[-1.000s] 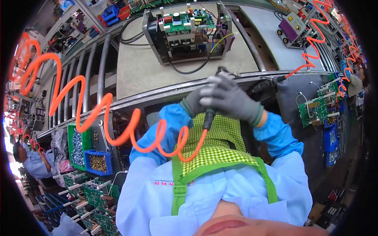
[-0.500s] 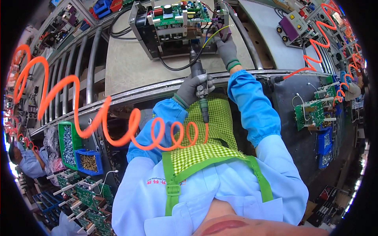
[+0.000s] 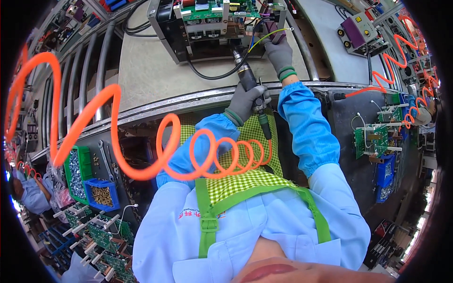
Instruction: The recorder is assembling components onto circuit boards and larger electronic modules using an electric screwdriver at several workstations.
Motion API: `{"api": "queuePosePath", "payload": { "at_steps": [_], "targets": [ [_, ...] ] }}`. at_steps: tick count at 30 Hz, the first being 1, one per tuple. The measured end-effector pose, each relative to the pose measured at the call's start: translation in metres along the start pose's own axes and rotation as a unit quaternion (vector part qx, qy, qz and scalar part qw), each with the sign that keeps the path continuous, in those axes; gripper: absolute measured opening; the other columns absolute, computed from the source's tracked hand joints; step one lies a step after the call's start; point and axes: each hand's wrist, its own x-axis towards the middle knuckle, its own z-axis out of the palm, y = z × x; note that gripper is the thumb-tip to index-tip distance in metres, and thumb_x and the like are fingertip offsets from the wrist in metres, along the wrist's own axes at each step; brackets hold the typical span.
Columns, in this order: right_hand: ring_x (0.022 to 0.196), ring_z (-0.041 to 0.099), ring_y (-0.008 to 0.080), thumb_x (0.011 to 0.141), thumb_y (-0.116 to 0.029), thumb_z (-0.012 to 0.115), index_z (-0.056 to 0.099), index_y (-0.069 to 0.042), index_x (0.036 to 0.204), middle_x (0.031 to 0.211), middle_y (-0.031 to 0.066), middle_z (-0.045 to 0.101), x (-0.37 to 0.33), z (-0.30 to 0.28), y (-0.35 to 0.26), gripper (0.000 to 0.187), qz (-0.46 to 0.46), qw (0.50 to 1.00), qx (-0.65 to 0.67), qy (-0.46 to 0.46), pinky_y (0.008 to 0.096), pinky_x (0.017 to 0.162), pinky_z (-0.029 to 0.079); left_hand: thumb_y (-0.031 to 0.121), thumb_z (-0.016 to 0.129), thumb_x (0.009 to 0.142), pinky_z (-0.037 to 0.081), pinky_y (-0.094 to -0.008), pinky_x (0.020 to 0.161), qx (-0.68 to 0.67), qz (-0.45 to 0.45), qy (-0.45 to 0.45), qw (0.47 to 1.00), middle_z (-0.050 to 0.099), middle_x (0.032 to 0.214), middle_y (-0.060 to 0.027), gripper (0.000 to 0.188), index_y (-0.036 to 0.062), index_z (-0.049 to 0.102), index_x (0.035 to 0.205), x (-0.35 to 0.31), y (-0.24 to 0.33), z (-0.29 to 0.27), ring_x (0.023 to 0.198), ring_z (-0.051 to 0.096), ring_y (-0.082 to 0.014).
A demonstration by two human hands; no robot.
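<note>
My left hand (image 3: 244,102), in a grey glove, is closed around a black air screwdriver (image 3: 247,78). An orange coiled air hose (image 3: 114,134) runs from the tool's lower end. Its front end reaches into the lower opening of a metal-framed power unit (image 3: 180,45), where the tip is hidden. Green circuit boards (image 3: 203,15) fill the top of that unit. My right hand (image 3: 279,55), also gloved, grips the purple end panel (image 3: 278,31) at the unit's right side, fingers partly hidden. Beside it a yellow-green wire (image 3: 265,38) sticks out, and a black cable (image 3: 207,77) loops below.
The unit stands on a pale board (image 3: 141,78) over metal rollers (image 3: 102,70). At left are a green bin (image 3: 84,172) of screws, a blue bin (image 3: 113,192) of brass parts and wrenches (image 3: 105,158). Circuit boards (image 3: 370,137) and a purple-fronted box (image 3: 355,32) stand at right.
My left hand and the screwdriver have shifted right in the view, and the tool leans more. The hose coils have swung. My right hand stays at the purple panel.
</note>
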Motion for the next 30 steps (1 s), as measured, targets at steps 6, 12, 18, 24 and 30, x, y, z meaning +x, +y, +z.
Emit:
{"api": "queuePosePath", "payload": {
  "at_steps": [6, 12, 18, 24, 30],
  "targets": [
    [0.087, 0.066, 0.0299, 0.073, -0.048, 0.07, 0.057, -0.007, 0.108, 0.092, 0.0121, 0.068, 0.005, -0.001, 0.006, 0.056, -0.018, 1.0, -0.004, -0.017, 0.0374, 0.076, 0.051, 0.01, 0.062, 0.08, 0.057, -0.0317, 0.064, 0.003, -0.039, 0.017, 0.999, 0.056, 0.074, -0.0083, 0.022, 0.0027, 0.045, 0.092, 0.001, 0.007, 0.0, 0.06, 0.058, -0.0158],
    [0.089, 0.066, 0.0295, 0.073, -0.049, 0.07, 0.059, -0.009, 0.112, 0.095, 0.0114, 0.069, 0.001, -0.003, 0.001, 0.057, -0.031, 0.999, -0.011, -0.031, 0.0363, 0.078, 0.051, 0.011, 0.063, 0.079, 0.057, -0.0317, 0.06, 0.031, -0.042, 0.075, 0.996, 0.056, 0.072, -0.0083, 0.021, 0.0011, 0.048, 0.09, 0.004, 0.007, 0.003, 0.051, 0.057, -0.0161],
    [0.087, 0.066, 0.0304, 0.073, -0.049, 0.07, 0.06, -0.01, 0.111, 0.093, 0.011, 0.069, 0.002, -0.001, 0.007, 0.055, -0.041, 0.999, -0.018, -0.02, 0.037, 0.077, 0.051, 0.014, 0.063, 0.08, 0.057, -0.0308, 0.058, 0.043, -0.044, 0.074, 0.995, 0.055, 0.065, -0.0069, 0.02, 0.0002, 0.049, 0.087, 0.003, 0.009, 0.004, 0.051, 0.058, -0.0164],
    [0.088, 0.066, 0.0295, 0.073, -0.048, 0.07, 0.06, -0.011, 0.111, 0.094, 0.0108, 0.069, 0.0, 0.002, 0.004, 0.054, -0.038, 0.999, -0.012, -0.033, 0.0369, 0.077, 0.051, 0.014, 0.063, 0.08, 0.056, -0.0309, 0.057, 0.043, -0.03, 0.073, 0.996, 0.056, 0.067, -0.0072, 0.02, 0.0001, 0.05, 0.087, 0.004, 0.007, 0.009, 0.053, 0.059, -0.017],
    [0.09, 0.065, 0.03, 0.074, -0.047, 0.07, 0.059, -0.011, 0.112, 0.096, 0.0109, 0.069, 0.005, 0.001, 0.006, 0.054, -0.039, 0.997, -0.063, -0.033, 0.0374, 0.078, 0.05, 0.014, 0.063, 0.08, 0.056, -0.0308, 0.054, 0.081, -0.032, 0.088, 0.992, 0.058, 0.068, -0.0093, 0.021, -0.0006, 0.05, 0.087, 0.012, 0.003, 0.004, 0.056, 0.062, -0.0192]
  ]
}}
